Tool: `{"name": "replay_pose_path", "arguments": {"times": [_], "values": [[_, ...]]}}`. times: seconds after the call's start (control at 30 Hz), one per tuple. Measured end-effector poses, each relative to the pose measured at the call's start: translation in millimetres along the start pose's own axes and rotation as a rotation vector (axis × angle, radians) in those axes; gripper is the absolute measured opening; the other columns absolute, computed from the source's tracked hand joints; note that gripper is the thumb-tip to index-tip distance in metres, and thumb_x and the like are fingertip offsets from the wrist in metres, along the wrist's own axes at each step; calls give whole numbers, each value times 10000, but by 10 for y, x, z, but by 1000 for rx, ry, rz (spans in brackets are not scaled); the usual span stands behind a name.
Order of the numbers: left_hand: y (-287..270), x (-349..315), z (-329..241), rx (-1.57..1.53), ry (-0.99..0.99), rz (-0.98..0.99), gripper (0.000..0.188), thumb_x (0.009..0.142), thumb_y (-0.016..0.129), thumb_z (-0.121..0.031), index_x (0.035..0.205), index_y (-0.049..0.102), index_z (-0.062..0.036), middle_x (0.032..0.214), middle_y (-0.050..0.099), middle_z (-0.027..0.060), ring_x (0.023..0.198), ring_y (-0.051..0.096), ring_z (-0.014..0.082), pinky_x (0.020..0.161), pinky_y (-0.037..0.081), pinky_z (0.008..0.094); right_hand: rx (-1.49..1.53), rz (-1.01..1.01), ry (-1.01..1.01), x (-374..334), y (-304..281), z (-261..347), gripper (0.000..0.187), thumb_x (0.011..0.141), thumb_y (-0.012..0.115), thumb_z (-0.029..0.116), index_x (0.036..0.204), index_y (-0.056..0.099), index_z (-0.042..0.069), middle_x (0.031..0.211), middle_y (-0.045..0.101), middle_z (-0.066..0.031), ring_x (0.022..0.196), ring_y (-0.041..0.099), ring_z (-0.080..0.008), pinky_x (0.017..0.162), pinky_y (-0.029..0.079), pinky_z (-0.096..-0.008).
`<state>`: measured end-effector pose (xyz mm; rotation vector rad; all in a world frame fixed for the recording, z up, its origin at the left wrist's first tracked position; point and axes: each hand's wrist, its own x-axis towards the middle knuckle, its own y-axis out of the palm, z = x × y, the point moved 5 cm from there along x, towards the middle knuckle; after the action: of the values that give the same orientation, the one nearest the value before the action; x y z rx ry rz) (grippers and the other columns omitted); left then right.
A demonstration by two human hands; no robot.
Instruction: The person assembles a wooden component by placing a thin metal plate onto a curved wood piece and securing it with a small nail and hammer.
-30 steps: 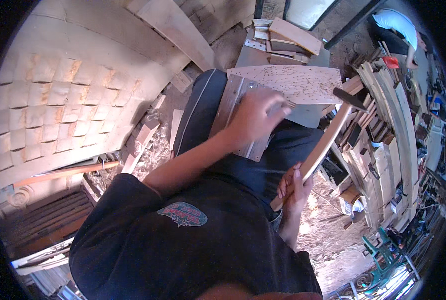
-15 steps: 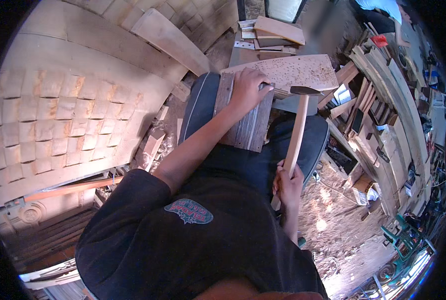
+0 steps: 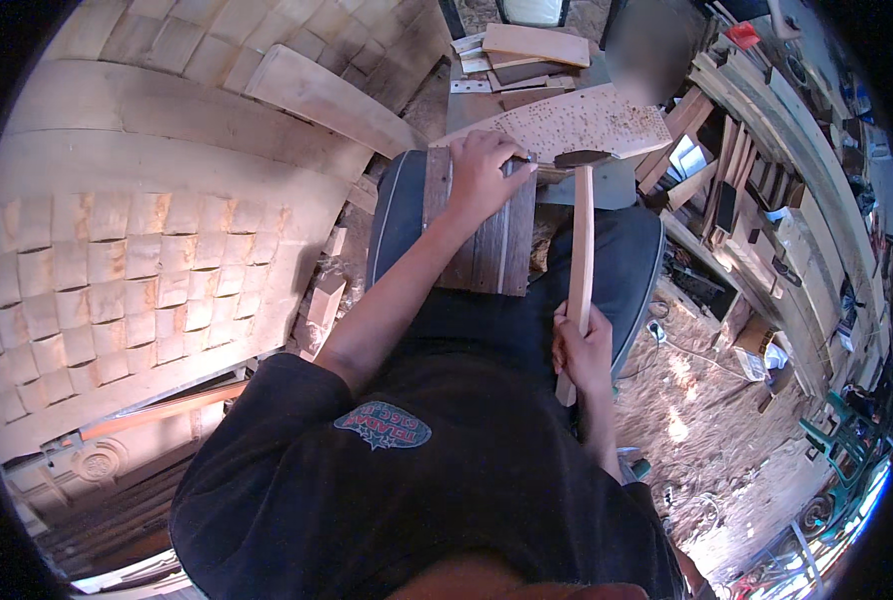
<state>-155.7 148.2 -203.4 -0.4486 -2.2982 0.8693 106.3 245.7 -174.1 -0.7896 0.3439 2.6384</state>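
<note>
Across my lap lies a weathered brown box-like piece of wooden slats (image 3: 487, 255). My left hand (image 3: 484, 175) rests over its far part, with thumb and fingers pinched together at the far right edge. Something small and dark shows at those fingertips, too little of it to name. In my right hand (image 3: 584, 345) is a hammer (image 3: 583, 240), gripped low on its pale wooden handle. The hammer's dark head is up, just right of my left fingertips and apart from them.
Beyond my knees lies a pale board (image 3: 567, 125) dotted with many small brown bits. Stacked wood offcuts (image 3: 537, 45) sit farther back. A large woven wooden panel (image 3: 117, 270) leans at left. Long planks and scrap (image 3: 797, 150) fill the right side, near a green plastic chair (image 3: 847, 435).
The hammer has swung slightly left, its head now nearer my left fingertips and its handle more upright. My left hand keeps its pinch on the same spot. The whole view has shifted a little.
</note>
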Motion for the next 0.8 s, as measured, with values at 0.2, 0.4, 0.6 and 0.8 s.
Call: {"name": "replay_pose_path", "arguments": {"times": [0.2, 0.4, 0.6, 0.8], "values": [[3, -8, 9, 33, -21, -14, 160, 770, 798, -280, 826, 749, -139, 956, 682, 0, 1017, 564, 247, 877, 334, 432, -147, -81, 73, -30, 15, 117, 108, 974, 602, 110, 1006, 619, 8, 626, 552, -31, 456, 501, -90, 422, 402, -267], [42, -3, 36, -24, -52, -2, 132, 777, 790, -265, 827, 756, -148, 945, 676, -4, 1028, 565, 247, 895, 335, 436, -386, -169, -123, -5, -7, 96, 221, 961, 652, 157, 1083, 652, -27, 747, 646, -125, 644, 595, -183, 615, 482, -316], [46, -33, 78, -15, -94, -19, 122, 776, 784, -253, 837, 762, -150, 947, 676, -1, 1043, 573, 244, 924, 337, 440, -672, -222, -404, -41, 171, 468, 283, 972, 644, 188, 1159, 614, -22, 783, 646, -229, 683, 677, -361, 635, 521, -410], [50, -42, 122, -23, -154, -19, 150, 766, 803, -274, 824, 756, -144, 970, 683, 14, 1062, 591, 257, 938, 351, 454, -769, -184, -344, 3, 295, 415, 320, 1001, 604, 224, 1211, 568, -16, 800, 653, -266, 752, 688, -436, 626, 521, -461]]}}
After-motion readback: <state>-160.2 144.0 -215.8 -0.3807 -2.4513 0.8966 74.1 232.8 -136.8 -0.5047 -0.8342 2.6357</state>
